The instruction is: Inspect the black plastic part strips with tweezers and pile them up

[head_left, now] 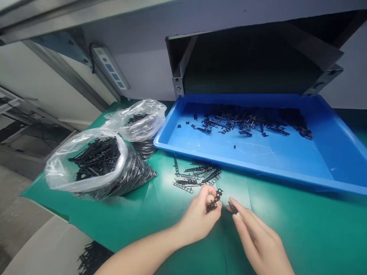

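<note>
My left hand [200, 217] is closed in a pinch on a small black plastic strip [214, 200], held just above the green mat [301, 229]. My right hand [255, 236] lies close beside it, fingers pressed together around a small black piece [232, 208] at their tips. A small heap of black perforated strips [196, 175] lies on the mat just beyond my left hand. Behind it a blue tray [338, 152] holds several loose black parts [249, 120] along its far side.
Two clear plastic bags full of black strips stand at the left: a near one [97, 164] and a far one [137, 118]. A dark conveyor opening [252, 65] sits behind the tray. A power strip [110, 68] hangs on the wall. More black parts [91, 258] lie below the table edge.
</note>
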`<state>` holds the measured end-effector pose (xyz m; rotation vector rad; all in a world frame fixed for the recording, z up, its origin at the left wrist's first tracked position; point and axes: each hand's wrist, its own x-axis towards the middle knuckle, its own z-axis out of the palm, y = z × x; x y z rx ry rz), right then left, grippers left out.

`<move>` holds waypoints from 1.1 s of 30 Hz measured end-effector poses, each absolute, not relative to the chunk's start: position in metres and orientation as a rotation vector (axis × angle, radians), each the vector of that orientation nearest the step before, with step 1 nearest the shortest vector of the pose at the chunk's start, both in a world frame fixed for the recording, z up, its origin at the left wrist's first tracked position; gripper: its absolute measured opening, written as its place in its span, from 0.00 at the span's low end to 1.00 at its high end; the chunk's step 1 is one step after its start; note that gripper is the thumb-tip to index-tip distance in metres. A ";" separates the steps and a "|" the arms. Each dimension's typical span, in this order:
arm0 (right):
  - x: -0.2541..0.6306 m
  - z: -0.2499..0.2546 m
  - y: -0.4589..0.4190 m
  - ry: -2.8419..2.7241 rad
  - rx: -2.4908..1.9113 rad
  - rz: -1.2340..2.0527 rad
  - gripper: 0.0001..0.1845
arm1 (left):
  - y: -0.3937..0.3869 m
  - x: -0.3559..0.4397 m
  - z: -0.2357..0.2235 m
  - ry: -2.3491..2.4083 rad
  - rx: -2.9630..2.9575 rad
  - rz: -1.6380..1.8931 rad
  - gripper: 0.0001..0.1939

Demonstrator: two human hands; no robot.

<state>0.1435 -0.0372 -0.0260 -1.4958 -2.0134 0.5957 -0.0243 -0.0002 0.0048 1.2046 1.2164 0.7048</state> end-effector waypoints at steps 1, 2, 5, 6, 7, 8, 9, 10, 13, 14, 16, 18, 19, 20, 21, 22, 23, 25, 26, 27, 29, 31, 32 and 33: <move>0.143 -0.023 -0.036 -1.993 -1.522 0.613 0.18 | 0.005 -0.033 0.013 1.253 1.288 0.714 0.05; 0.143 -0.020 -0.035 -1.979 -1.536 0.634 0.17 | 0.011 -0.044 0.020 1.300 1.364 0.730 0.05; 0.140 -0.011 -0.034 -1.926 -1.549 0.697 0.16 | 0.027 -0.078 0.035 1.475 1.546 0.715 0.07; 0.138 -0.009 -0.034 -1.897 -1.556 0.712 0.16 | 0.031 -0.089 0.037 1.534 1.606 0.666 0.08; 0.136 -0.007 -0.034 -1.863 -1.569 0.720 0.15 | 0.034 -0.098 0.036 1.589 1.662 0.591 0.08; 0.134 -0.006 -0.034 -1.834 -1.583 0.722 0.14 | 0.037 -0.105 0.033 1.630 1.716 0.499 0.08; 0.133 -0.006 -0.035 -1.821 -1.589 0.726 0.14 | 0.038 -0.110 0.030 1.655 1.773 0.396 0.07; 0.131 -0.006 -0.036 -1.817 -1.588 0.732 0.13 | 0.039 -0.113 0.025 1.666 1.832 0.295 0.07; 0.130 -0.006 -0.037 -1.786 -1.589 0.767 0.14 | 0.038 -0.112 0.016 1.651 1.985 0.115 0.04; 0.130 -0.006 -0.037 -1.770 -1.592 0.788 0.14 | 0.038 -0.110 0.015 1.650 2.018 0.100 0.03; 0.130 -0.004 -0.037 -1.738 -1.601 0.838 0.14 | 0.035 -0.106 0.017 1.643 2.052 0.102 0.04; 0.129 0.001 -0.035 -1.707 -1.601 0.907 0.14 | 0.031 -0.099 0.020 1.615 2.089 0.116 0.07; 0.129 0.004 -0.034 -1.685 -1.593 0.953 0.14 | 0.028 -0.094 0.021 1.577 2.118 0.144 0.08; 0.128 0.006 -0.033 -1.658 -1.575 1.007 0.15 | 0.024 -0.088 0.021 1.518 2.156 0.188 0.09; 0.128 0.009 -0.032 -1.627 -1.552 1.068 0.16 | 0.020 -0.081 0.019 1.442 2.202 0.245 0.09; 0.128 0.010 -0.030 -1.591 -1.526 1.132 0.16 | 0.015 -0.073 0.017 1.356 2.256 0.310 0.09; 0.129 0.011 -0.029 -1.556 -1.502 1.195 0.16 | 0.010 -0.063 0.013 1.265 2.315 0.376 0.08; 0.134 0.009 -0.026 -1.498 -1.480 1.301 0.15 | 0.001 -0.044 0.007 1.117 2.423 0.488 0.08; 0.137 0.007 -0.025 -1.478 -1.482 1.342 0.15 | -0.002 -0.035 0.004 1.067 2.462 0.531 0.09; 0.142 0.004 -0.024 -1.472 -1.485 1.377 0.15 | -0.004 -0.028 0.003 1.038 2.479 0.574 0.10; 0.151 0.000 -0.024 -1.487 -1.494 1.417 0.16 | -0.005 -0.017 0.002 1.048 2.411 0.665 0.09; 0.159 0.000 -0.025 -1.532 -1.502 1.414 0.16 | -0.002 -0.014 0.005 1.131 2.195 0.730 0.10; 0.161 0.001 -0.025 -1.559 -1.505 1.399 0.16 | -0.001 -0.014 0.006 1.173 2.044 0.736 0.11; 0.163 0.003 -0.025 -1.584 -1.508 1.380 0.16 | 0.001 -0.015 0.006 1.198 1.875 0.709 0.13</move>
